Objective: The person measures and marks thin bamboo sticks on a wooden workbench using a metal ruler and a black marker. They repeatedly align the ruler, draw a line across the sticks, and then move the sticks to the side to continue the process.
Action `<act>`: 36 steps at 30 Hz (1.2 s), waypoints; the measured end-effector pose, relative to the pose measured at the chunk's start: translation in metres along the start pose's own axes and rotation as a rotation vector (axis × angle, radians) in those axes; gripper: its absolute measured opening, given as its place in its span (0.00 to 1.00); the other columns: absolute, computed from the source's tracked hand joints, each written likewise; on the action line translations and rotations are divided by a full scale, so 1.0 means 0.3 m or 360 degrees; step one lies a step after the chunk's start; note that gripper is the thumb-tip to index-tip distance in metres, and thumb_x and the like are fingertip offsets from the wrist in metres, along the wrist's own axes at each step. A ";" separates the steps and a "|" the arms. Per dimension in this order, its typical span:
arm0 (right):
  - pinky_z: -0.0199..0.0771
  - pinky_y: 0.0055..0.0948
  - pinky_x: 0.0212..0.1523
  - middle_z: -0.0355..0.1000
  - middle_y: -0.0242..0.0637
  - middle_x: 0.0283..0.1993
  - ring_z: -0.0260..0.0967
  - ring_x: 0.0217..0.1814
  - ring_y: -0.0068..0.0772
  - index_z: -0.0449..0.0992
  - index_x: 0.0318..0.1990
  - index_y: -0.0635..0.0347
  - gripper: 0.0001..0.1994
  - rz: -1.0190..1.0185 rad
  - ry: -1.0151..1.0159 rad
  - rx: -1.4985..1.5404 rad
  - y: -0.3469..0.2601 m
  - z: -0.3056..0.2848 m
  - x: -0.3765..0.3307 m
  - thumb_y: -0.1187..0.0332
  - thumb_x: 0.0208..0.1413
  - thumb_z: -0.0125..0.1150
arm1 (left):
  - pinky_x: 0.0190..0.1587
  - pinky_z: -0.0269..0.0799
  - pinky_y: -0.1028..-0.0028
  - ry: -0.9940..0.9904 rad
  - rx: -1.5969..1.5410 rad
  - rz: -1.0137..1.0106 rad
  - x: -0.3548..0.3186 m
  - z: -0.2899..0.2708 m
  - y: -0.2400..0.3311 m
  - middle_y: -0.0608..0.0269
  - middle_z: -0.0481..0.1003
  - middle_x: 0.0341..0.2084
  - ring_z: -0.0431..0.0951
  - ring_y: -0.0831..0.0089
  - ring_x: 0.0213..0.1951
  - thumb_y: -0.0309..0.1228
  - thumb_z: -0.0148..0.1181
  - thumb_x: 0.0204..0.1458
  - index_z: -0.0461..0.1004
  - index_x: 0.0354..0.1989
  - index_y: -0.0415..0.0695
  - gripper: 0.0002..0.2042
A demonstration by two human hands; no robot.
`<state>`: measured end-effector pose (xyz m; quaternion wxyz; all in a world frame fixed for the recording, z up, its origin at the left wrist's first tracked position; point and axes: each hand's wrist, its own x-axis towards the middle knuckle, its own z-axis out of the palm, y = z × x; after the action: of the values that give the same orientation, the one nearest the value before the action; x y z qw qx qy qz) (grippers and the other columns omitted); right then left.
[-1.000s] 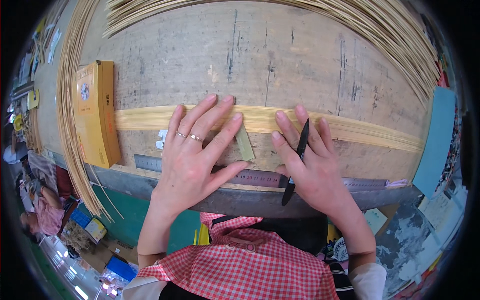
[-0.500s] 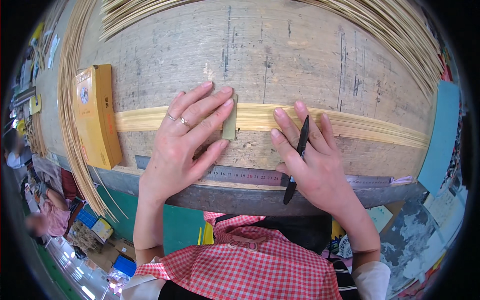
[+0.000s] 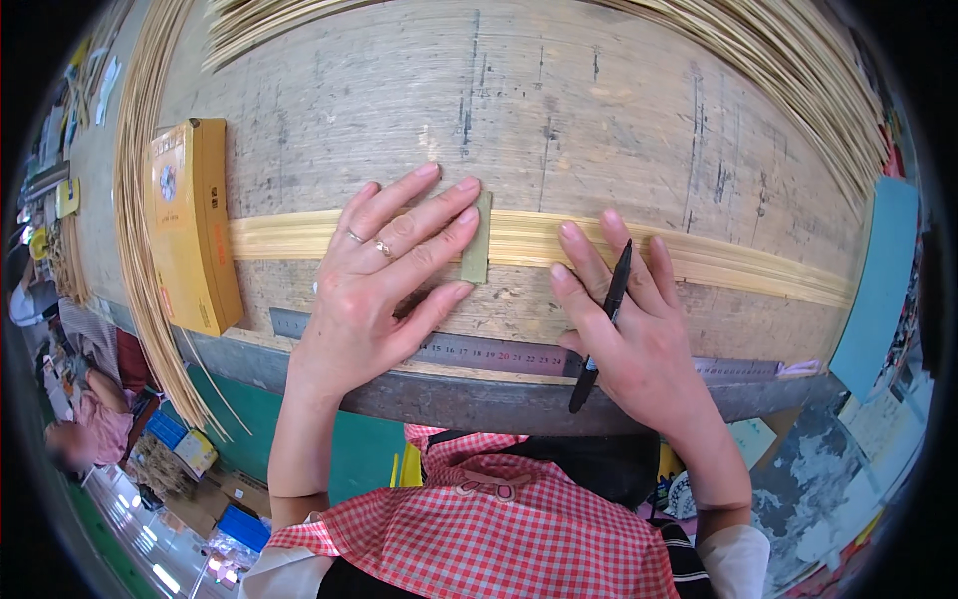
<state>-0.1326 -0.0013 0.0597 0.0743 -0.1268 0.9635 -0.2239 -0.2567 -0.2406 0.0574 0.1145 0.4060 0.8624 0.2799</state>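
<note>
A flat row of thin, pale bamboo strips [image 3: 524,228] runs across the wooden table. A short, dull-green flat piece [image 3: 478,240] lies crosswise over it. My left hand [image 3: 384,270] lies with fingers outstretched on the row, its fingertips and thumb against the green piece's left side. My right hand [image 3: 634,329] has a black marker pen [image 3: 607,309] tucked slantwise between thumb and fingers, while its spread fingertips rest on the strips to the right of the green piece. Below the row, along the near edge, lies a metal ruler [image 3: 479,351], partly covered by my left hand.
A yellow box [image 3: 190,235] stands across the row's left part. Long bundles of thin bamboo sticks lie at the left [image 3: 140,180] and far right [image 3: 788,80]. A blue-green board [image 3: 878,290] borders the table's right end. Another person [image 3: 100,424] is at the far left.
The view has shifted slightly. My hands, the green piece and the marker keep nearly the same places on the table.
</note>
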 end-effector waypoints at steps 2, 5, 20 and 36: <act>0.54 0.62 0.72 0.59 0.39 0.76 0.48 0.81 0.51 0.73 0.59 0.57 0.22 0.0013 -0.0007 0.0016 -0.005 -0.003 0.000 0.67 0.54 0.61 | 0.71 0.53 0.50 0.0007 0.0001 0.0001 -0.002 -0.002 0.001 0.62 0.74 0.62 0.66 0.55 0.69 0.32 0.72 0.45 0.79 0.58 0.48 0.27; 0.53 0.61 0.72 0.58 0.40 0.76 0.48 0.81 0.51 0.73 0.60 0.57 0.23 0.0021 -0.0025 0.0006 -0.005 -0.008 -0.001 0.68 0.54 0.61 | 0.71 0.53 0.50 0.0018 0.0004 0.0014 -0.001 0.002 -0.002 0.62 0.74 0.62 0.66 0.56 0.69 0.32 0.72 0.44 0.79 0.58 0.48 0.27; 0.74 0.24 0.37 0.78 0.36 0.35 0.73 0.31 0.23 0.74 0.59 0.68 0.33 0.0482 0.0437 0.1100 -0.086 -0.081 0.076 0.43 0.67 0.47 | 0.71 0.54 0.50 0.0037 -0.0025 0.0033 -0.001 0.004 -0.003 0.61 0.74 0.62 0.66 0.56 0.69 0.30 0.72 0.45 0.79 0.57 0.47 0.26; 0.81 0.30 0.41 0.81 0.43 0.36 0.82 0.38 0.35 0.77 0.53 0.69 0.17 0.0184 0.0712 0.0958 -0.088 0.039 0.145 0.80 0.56 0.58 | 0.70 0.54 0.50 0.0042 -0.0047 0.0048 -0.004 0.004 -0.006 0.62 0.74 0.62 0.66 0.55 0.69 0.30 0.70 0.46 0.79 0.57 0.46 0.25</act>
<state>-0.1664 -0.0410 0.0576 -0.0915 0.0072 0.8525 -0.5146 -0.2566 -0.2420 0.0551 0.1047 0.4135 0.8534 0.2996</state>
